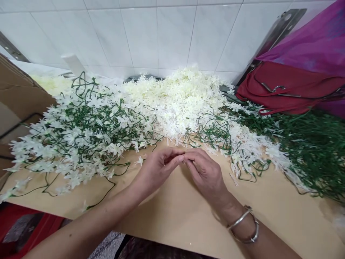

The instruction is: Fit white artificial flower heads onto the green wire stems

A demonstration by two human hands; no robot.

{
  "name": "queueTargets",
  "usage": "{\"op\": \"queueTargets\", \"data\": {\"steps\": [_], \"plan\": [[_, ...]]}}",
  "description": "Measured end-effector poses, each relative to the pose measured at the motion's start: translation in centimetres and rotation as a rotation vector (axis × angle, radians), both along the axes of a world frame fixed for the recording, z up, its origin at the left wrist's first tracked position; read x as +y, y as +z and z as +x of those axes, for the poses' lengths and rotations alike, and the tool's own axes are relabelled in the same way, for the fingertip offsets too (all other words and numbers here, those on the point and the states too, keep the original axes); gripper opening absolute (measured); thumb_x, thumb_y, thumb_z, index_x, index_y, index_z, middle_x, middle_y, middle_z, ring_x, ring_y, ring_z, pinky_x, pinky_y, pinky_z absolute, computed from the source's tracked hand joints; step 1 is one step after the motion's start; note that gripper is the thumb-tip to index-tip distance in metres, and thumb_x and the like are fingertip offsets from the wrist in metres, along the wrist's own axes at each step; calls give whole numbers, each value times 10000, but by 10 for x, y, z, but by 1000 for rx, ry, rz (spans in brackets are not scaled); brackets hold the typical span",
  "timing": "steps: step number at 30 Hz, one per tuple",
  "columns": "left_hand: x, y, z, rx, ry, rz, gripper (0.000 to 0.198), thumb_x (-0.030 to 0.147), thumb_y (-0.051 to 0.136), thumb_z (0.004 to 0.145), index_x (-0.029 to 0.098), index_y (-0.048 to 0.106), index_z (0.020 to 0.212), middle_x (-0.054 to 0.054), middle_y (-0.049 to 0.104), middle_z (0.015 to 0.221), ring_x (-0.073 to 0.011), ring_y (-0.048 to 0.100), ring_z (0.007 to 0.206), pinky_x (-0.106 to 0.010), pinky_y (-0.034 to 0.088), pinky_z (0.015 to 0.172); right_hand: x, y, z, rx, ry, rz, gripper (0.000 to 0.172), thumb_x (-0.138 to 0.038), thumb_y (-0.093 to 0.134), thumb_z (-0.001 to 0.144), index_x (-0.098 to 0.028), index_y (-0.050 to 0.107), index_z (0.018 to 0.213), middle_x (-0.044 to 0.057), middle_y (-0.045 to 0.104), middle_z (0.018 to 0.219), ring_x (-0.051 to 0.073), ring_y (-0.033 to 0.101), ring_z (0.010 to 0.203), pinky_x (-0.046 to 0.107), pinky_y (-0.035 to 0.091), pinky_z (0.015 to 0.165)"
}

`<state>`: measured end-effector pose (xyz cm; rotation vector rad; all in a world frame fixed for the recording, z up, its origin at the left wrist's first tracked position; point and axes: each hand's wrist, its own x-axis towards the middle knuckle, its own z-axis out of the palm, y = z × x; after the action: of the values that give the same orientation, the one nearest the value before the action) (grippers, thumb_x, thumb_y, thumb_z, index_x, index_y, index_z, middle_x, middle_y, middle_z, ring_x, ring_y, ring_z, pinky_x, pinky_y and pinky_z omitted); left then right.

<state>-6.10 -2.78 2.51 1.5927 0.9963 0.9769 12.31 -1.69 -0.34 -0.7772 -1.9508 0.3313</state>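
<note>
My left hand [157, 169] and my right hand [205, 172] meet fingertip to fingertip over the brown board [178, 212], just in front of a big heap of loose white artificial flowers [178, 100]. Both hands are pinched closed; what lies between the fingertips is too small to make out. My right wrist wears silver bangles [244, 225]. To the left lies a pile of green wire stems with white flowers on them [81, 133]. A smaller tangle of flowered stems [231, 140] lies to the right of my hands.
A mass of bare green stems [315, 151] covers the right side. A dark red bag [291, 86] with purple cloth [318, 43] sits at the back right against the white tiled wall [151, 32]. A cardboard box [16, 93] stands at the left.
</note>
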Motion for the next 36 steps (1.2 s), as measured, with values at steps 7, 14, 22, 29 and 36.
{"op": "queueTargets", "data": {"steps": [7, 14, 22, 29, 36], "plan": [[34, -17, -13, -305, 11, -222, 212, 300, 866, 818, 195, 804, 992, -41, 793, 920, -144, 727, 846, -281, 574, 827, 4, 0, 7, 9, -52, 48, 215, -73, 681, 952, -257, 650, 1060, 20, 779, 965, 194, 736, 909, 369, 563, 859], [68, 28, -23, -270, 103, 157, 213, 310, 803, 889, 177, 787, 1054, -51, 796, 914, -157, 749, 879, -288, 601, 848, -6, -7, -8, -114, -61, 28, 108, -147, 660, 978, -227, 652, 1050, 72, 719, 997, 242, 684, 967, 412, 540, 862], [65, 14, 24, -256, 110, 154, 325, 146, 677, 941, 180, 692, 1264, -110, 774, 1164, -203, 781, 1026, -301, 602, 898, 6, -15, -40, -364, -24, -141, 137, -130, 548, 957, -183, 662, 904, 121, 699, 926, 264, 643, 801, 376, 513, 691], [44, -15, 31, -288, 123, 115, 187, 245, 664, 961, 159, 741, 1109, -95, 798, 1019, -195, 762, 942, -340, 605, 896, 36, -1, 6, -311, -212, -254, 171, -162, 459, 954, -200, 609, 883, 98, 703, 850, 242, 638, 760, 343, 467, 666], [51, -36, 5, -77, 73, 234, 183, 333, 672, 965, 163, 715, 1019, -58, 756, 823, -174, 742, 782, -303, 573, 772, 32, -10, 36, 205, -325, -468, 97, -304, 634, 957, -213, 645, 987, 22, 720, 839, 185, 676, 736, 302, 518, 680]]}}
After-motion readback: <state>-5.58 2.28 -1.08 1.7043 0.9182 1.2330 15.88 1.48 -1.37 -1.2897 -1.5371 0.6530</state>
